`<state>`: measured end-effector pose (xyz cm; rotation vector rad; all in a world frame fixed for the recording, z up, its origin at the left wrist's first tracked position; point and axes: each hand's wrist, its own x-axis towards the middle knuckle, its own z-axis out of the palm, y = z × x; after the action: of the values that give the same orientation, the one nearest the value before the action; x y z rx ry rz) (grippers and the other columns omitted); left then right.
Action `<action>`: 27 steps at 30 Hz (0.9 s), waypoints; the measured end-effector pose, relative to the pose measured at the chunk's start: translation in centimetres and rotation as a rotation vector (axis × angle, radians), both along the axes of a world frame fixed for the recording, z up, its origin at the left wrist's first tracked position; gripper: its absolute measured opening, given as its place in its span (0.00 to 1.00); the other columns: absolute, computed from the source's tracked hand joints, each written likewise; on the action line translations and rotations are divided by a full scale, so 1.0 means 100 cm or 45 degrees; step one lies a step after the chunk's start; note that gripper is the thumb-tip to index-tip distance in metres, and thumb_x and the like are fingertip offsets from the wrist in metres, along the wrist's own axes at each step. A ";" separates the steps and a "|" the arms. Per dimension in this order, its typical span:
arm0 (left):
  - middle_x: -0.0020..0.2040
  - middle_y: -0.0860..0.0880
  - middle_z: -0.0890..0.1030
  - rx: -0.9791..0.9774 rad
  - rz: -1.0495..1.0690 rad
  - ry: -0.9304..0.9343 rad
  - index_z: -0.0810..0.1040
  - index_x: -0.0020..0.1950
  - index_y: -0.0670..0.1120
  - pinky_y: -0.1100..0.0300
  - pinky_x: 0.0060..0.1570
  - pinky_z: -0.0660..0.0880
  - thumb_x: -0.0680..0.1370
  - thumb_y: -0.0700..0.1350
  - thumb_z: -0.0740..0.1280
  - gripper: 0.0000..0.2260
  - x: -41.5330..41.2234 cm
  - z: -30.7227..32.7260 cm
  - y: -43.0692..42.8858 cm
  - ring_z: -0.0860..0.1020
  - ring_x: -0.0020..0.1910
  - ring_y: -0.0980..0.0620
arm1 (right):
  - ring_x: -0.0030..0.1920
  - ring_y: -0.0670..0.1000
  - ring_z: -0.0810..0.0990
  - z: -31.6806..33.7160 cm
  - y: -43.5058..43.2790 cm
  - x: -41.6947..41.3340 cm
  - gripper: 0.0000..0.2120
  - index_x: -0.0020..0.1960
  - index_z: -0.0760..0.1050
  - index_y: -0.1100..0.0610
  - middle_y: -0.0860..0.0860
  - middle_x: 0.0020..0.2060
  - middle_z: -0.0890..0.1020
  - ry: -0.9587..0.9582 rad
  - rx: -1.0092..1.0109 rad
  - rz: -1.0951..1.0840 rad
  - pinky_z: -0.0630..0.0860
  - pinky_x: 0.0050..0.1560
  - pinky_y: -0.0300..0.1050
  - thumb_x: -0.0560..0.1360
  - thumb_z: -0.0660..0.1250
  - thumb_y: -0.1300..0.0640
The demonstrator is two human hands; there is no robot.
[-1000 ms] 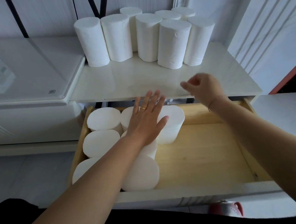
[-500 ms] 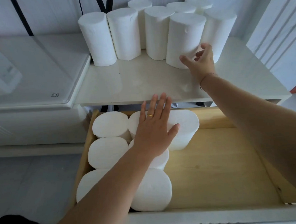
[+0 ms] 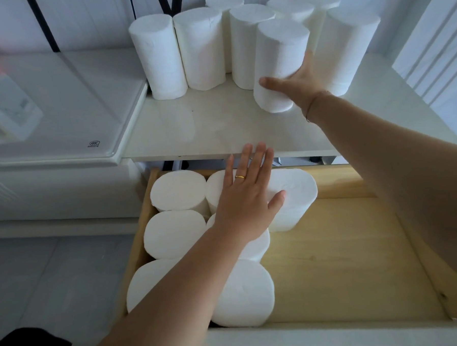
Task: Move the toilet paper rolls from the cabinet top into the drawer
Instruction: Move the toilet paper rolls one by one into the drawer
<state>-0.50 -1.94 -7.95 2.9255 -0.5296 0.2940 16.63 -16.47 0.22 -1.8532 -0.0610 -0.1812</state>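
Several white toilet paper rolls [image 3: 199, 47] stand upright at the back of the white cabinet top [image 3: 214, 126]. My right hand [image 3: 296, 82] grips the front roll [image 3: 279, 59], thumb across its lower front, fingers behind it; the roll is slightly tilted, its base on the cabinet top. Below, the open wooden drawer [image 3: 340, 257] holds several rolls [image 3: 175, 191] standing on end along its left side. My left hand [image 3: 247, 195] rests flat, fingers straight, on the tops of the rolls at the back of the drawer.
The right half of the drawer floor is bare wood. A white glass-topped appliance [image 3: 49, 110] adjoins the cabinet on the left. White panelled walls [image 3: 432, 43] close in behind and on the right. Grey floor tiles [image 3: 42, 277] lie left of the drawer.
My right hand has reached from the cabinet's front edge to the rolls and closed on the front one, pulling it slightly forward. My left hand has stayed on the drawer rolls.
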 end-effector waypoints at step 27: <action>0.78 0.49 0.40 0.043 0.019 -0.039 0.41 0.77 0.47 0.50 0.72 0.34 0.79 0.59 0.51 0.32 0.001 -0.003 0.000 0.38 0.76 0.49 | 0.58 0.50 0.77 0.005 -0.001 -0.037 0.36 0.63 0.66 0.57 0.51 0.57 0.76 -0.078 -0.042 -0.140 0.77 0.59 0.50 0.61 0.79 0.52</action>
<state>-0.40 -1.97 -8.30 2.9633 -0.5227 0.3353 12.92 -16.55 0.69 -1.8850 -0.0044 -0.3158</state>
